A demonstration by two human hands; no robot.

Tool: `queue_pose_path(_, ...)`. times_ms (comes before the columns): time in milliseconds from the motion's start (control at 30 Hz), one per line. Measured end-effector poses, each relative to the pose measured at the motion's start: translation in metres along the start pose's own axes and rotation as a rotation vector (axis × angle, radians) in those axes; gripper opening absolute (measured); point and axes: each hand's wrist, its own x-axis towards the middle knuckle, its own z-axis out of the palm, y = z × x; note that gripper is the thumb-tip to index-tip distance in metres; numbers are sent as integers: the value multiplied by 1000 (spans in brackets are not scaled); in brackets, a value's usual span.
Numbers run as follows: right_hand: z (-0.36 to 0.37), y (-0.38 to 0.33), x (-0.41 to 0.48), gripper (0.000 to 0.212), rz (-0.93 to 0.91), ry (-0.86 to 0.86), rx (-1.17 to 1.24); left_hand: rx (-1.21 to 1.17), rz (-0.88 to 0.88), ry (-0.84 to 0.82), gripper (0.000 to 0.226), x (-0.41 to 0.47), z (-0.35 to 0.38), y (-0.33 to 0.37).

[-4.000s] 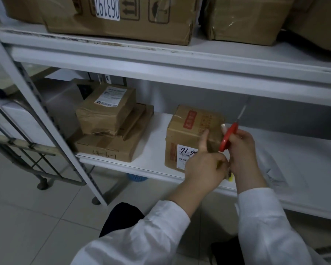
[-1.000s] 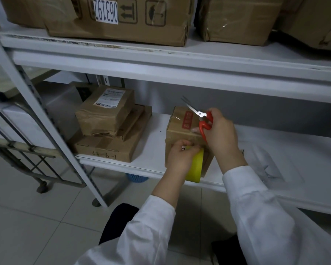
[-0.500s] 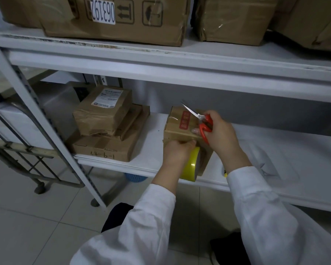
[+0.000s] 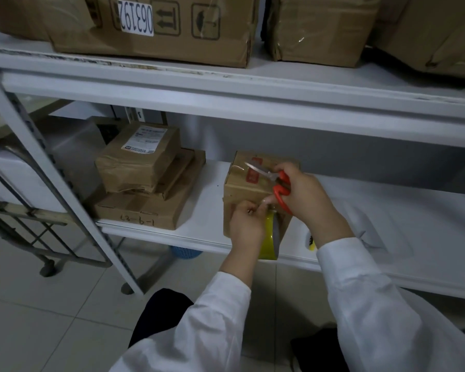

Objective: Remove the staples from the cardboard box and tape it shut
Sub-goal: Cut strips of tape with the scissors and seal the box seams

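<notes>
Holding yellow tape roll, left grip; right grip clasps orange-handled scissors.

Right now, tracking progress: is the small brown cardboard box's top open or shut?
Shut: the top of the small brown cardboard box lies flat, glossy tape across it.

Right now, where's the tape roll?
Head view, centre: the yellow tape roll hangs in front of the small cardboard box at the front of the lower shelf, right of the left hand.
</notes>
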Motion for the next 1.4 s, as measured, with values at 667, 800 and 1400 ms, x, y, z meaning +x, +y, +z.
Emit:
queue_pose_path(667,16,-5,-6,48,-37,225,-61,39,-10,-92,21,0,-14,-5)
queue_pose_path(800,15,-6,-6,54,-24,215,-60,96,14,-78,25,0,-8,-11)
queue_pose_path(1400,-42,-11,-37,79,0,112,204,-285,-132,-15,7,-11,-4,-16)
